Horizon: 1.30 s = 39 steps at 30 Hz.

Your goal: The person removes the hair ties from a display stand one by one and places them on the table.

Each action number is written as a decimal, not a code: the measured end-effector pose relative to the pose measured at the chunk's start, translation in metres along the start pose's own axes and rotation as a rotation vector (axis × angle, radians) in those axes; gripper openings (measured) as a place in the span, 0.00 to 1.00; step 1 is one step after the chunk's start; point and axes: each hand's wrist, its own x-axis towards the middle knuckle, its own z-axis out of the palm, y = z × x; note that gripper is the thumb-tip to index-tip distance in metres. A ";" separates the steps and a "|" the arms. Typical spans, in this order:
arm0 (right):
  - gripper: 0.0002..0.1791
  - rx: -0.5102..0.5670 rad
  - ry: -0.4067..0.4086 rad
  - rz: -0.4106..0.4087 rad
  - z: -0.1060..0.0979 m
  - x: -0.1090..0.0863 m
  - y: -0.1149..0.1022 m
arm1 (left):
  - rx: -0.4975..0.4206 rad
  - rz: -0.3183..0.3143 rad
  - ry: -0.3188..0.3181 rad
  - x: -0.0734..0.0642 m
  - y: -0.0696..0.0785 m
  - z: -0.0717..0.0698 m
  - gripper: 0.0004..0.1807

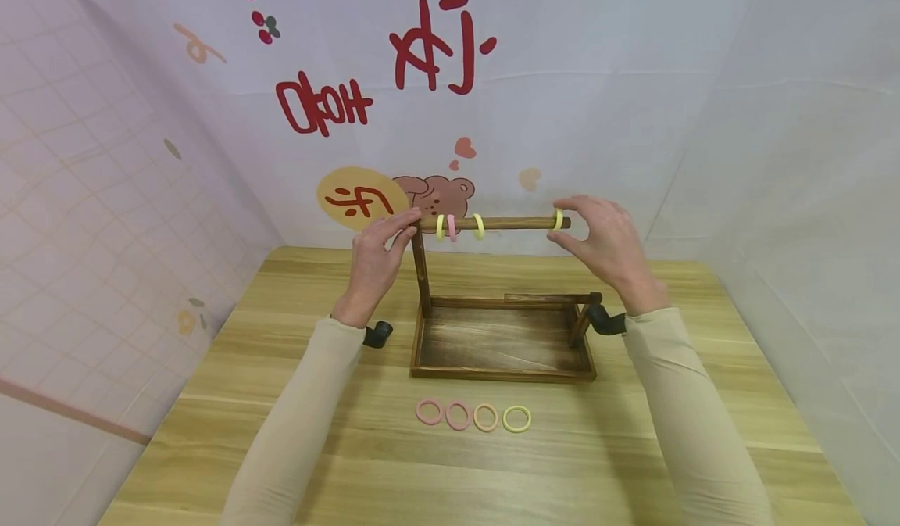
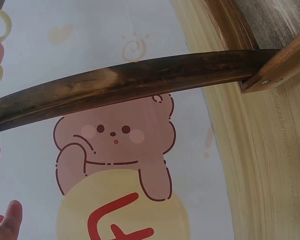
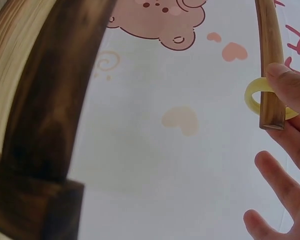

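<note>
In the head view, a dark wooden rack stands on the table, with a tray base (image 1: 502, 373), a tall left post (image 1: 421, 272) and a horizontal rod (image 1: 516, 223) at its top. My left hand (image 1: 376, 259) pinches the rod's left end, where it meets the post. On the rod hang a yellow ring (image 1: 440, 227), a pink ring (image 1: 452, 229) and another yellow ring (image 1: 479, 227), near its left side. Thumb and fingers of my right hand (image 1: 605, 237) pinch a further yellow ring (image 3: 252, 98) around the rod's free right end.
On the table (image 1: 394, 463) before the rack lie two pink rings (image 1: 430, 424), a peach ring (image 1: 486, 431) and a yellow ring (image 1: 516, 431) in a row. A shorter, lower bar (image 1: 541, 298) stands at the rack's right. Behind hangs a printed white cloth (image 1: 598, 104).
</note>
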 end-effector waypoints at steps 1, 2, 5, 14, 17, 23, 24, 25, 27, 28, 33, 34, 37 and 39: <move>0.28 0.000 -0.001 0.001 0.000 0.000 0.000 | 0.001 -0.001 0.000 0.000 0.000 0.000 0.15; 0.28 0.002 -0.003 0.003 -0.001 -0.001 0.001 | 0.001 -0.001 0.000 -0.001 0.000 0.000 0.15; 0.27 0.002 -0.005 0.007 -0.002 -0.002 0.001 | -0.001 -0.009 0.001 -0.001 0.000 0.001 0.15; 0.28 -0.004 -0.001 0.021 -0.005 -0.003 0.005 | -0.010 -0.022 0.008 -0.002 0.000 0.002 0.16; 0.27 0.003 -0.001 0.026 -0.006 -0.004 0.006 | -0.006 -0.032 0.007 -0.002 0.000 0.002 0.16; 0.27 0.004 0.028 0.015 -0.006 -0.006 0.011 | -0.008 -0.034 0.009 -0.002 0.001 0.002 0.15; 0.27 0.001 0.033 0.013 -0.006 -0.007 0.011 | -0.007 -0.036 0.006 -0.002 0.002 0.002 0.15; 0.27 0.000 0.035 0.014 -0.006 -0.008 0.012 | -0.005 -0.040 0.003 -0.002 0.002 0.002 0.15; 0.27 -0.003 0.033 0.019 -0.007 -0.009 0.013 | -0.005 -0.044 0.000 -0.002 0.003 0.002 0.15; 0.27 -0.002 0.029 0.024 -0.007 -0.010 0.013 | -0.005 -0.046 -0.002 -0.002 0.002 0.002 0.15; 0.27 0.020 0.019 0.043 -0.008 -0.013 0.016 | -0.012 -0.039 0.012 -0.002 0.001 0.004 0.15; 0.27 0.025 0.025 0.042 -0.008 -0.013 0.017 | -0.014 -0.039 0.015 -0.002 0.001 0.004 0.15; 0.27 0.033 0.051 0.030 -0.009 -0.016 0.020 | -0.017 -0.040 0.021 -0.002 0.000 0.004 0.16; 0.27 0.042 0.071 0.016 -0.009 -0.017 0.021 | -0.018 -0.040 0.023 -0.002 -0.001 0.004 0.16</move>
